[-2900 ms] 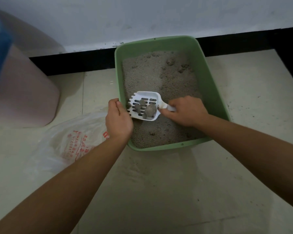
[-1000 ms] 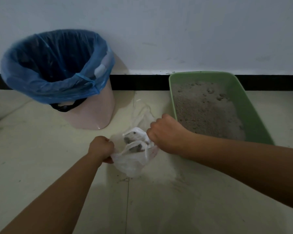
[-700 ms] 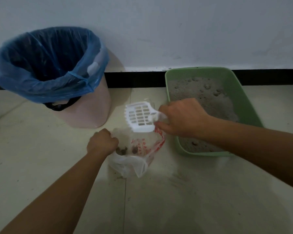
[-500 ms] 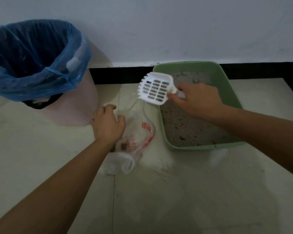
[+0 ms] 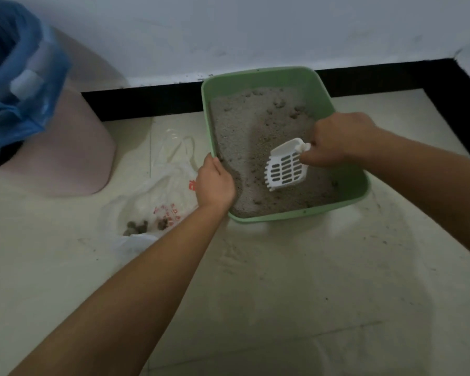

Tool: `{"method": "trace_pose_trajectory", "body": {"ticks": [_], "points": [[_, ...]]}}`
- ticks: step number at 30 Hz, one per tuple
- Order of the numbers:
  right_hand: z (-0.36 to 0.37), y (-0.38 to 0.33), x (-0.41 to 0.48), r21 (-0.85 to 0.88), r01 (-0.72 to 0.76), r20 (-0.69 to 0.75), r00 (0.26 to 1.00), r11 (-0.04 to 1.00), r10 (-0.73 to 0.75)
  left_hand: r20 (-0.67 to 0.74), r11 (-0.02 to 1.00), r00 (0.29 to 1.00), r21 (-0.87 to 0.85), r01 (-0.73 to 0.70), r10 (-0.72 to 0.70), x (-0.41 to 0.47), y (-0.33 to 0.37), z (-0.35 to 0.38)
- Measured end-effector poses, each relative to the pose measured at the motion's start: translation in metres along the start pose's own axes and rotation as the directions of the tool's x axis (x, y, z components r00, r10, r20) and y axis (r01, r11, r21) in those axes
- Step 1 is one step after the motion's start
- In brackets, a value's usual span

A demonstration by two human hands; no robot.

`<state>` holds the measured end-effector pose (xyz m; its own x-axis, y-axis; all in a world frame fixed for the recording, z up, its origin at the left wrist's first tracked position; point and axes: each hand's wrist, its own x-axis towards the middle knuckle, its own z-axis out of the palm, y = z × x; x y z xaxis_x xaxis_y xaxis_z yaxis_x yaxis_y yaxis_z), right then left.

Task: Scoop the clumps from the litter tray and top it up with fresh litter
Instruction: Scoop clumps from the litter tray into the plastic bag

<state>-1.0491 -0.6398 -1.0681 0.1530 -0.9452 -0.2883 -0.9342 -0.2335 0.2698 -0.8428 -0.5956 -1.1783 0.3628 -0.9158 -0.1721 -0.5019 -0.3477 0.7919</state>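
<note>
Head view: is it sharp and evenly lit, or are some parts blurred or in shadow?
Head view: dim overall; the scoop and litter tray are fairly sharp, the blue bin liner at the left edge is smeared; a broad soft shadow darkens the floor below the tray.

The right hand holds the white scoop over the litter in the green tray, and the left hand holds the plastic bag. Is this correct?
In the head view the left hand grips the left rim of the green tray; the plastic bag lies on the floor beside it. The rest is right.
</note>
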Motion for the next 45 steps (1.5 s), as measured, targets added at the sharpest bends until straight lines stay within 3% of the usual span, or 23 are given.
{"method": "trace_pose_trajectory", "body": {"ticks": [4,8,12,16,18,24,31,34,38,45], "points": [[-0.003,0.003,0.006,0.028,0.025,0.235,0.971,0.999,-0.031,-0.054,0.997,0.998,-0.079,0.025,-0.029,-0.004,0.000,0.003],[0.012,-0.002,0.012,0.214,0.023,0.324,0.941,0.977,-0.094,-0.036,0.969,0.996,-0.239,0.069,-0.080,0.000,-0.004,0.004],[0.025,-0.014,0.016,0.413,-0.109,0.236,0.972,0.904,0.009,-0.036,0.944,0.991,-0.312,0.112,-0.129,0.001,-0.006,0.005],[0.016,-0.012,0.009,0.112,-0.103,0.051,0.994,0.988,0.098,-0.038,0.932,0.991,-0.345,0.108,-0.129,0.003,-0.008,0.006],[0.017,-0.009,0.008,0.052,-0.106,-0.007,0.994,0.993,0.106,-0.041,0.927,0.991,-0.362,0.102,-0.125,0.004,-0.009,0.007],[0.041,-0.023,0.012,0.153,-0.085,0.074,0.995,0.985,0.074,-0.039,0.921,0.992,-0.378,0.095,-0.118,0.003,-0.008,0.007],[0.088,-0.070,0.005,0.450,-0.126,0.138,0.988,0.884,0.070,-0.044,0.936,0.995,-0.345,0.074,-0.095,0.006,-0.011,0.008],[0.089,-0.083,0.023,0.531,-0.140,0.135,0.988,0.836,0.079,-0.052,0.943,0.994,-0.325,0.074,-0.096,0.006,-0.009,0.008],[0.092,-0.082,0.040,0.531,-0.066,0.067,0.997,0.845,0.036,-0.052,0.943,0.995,-0.325,0.068,-0.089,0.004,-0.008,0.007],[0.095,-0.086,0.048,0.659,-0.151,0.066,0.987,0.737,0.143,-0.058,0.936,0.993,-0.343,0.078,-0.104,0.003,-0.008,0.009]]}}
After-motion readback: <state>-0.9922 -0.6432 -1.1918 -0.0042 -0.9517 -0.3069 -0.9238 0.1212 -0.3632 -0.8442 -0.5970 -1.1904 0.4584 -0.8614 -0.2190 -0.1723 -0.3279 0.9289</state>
